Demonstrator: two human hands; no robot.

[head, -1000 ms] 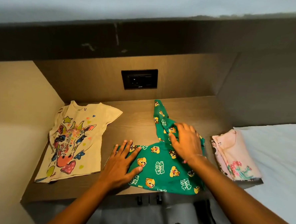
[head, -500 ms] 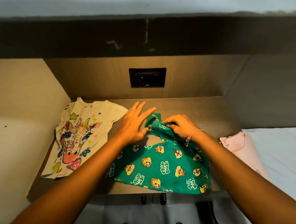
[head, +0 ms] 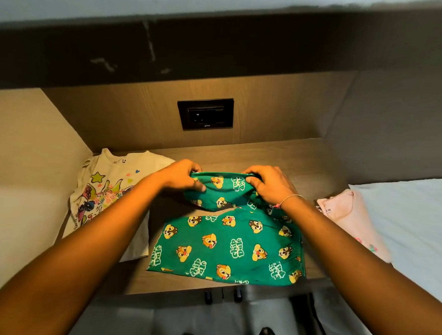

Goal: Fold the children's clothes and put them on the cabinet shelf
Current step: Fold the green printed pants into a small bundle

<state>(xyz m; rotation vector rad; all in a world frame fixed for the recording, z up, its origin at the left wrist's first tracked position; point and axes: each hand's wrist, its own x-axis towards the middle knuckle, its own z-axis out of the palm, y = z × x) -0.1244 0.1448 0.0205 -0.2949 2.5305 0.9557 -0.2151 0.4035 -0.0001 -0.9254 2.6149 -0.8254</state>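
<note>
A: Since a second ago both hands have left the flat cloth. The left hand (head: 179,176) then lay palm-down on the near left corner of the green garment (head: 231,248); it now grips the far end, lifted. The leg that stretched toward 12 o'clock is now bunched and drawn back toward the body of the piece.

B: Finger state?

A: Left hand: fingers curled shut on the green fabric, thumb over the front of the fold. Right hand (head: 270,187): likewise closed on the same raised edge, knuckles up, thin bracelet (head: 289,199) at the wrist. The cloth spans between the two grips.

B: Where does the garment sit?

A: Centre of the wooden shelf (head: 298,156), near half flat, hem at 6 o'clock close to the front lip. Green with chipmunk print and white lettering.

B: Neighbours?

A: Cream T-shirt (head: 104,191) with colourful print lies flat at 9 o'clock, partly under the left forearm. Pink folded garment (head: 351,222) at 3 o'clock, at the shelf's edge beside a white sheet (head: 413,218); whether it rests on the shelf or the sheet is hard to tell. Black socket plate (head: 205,113) on the back panel at 12 o'clock.
</note>
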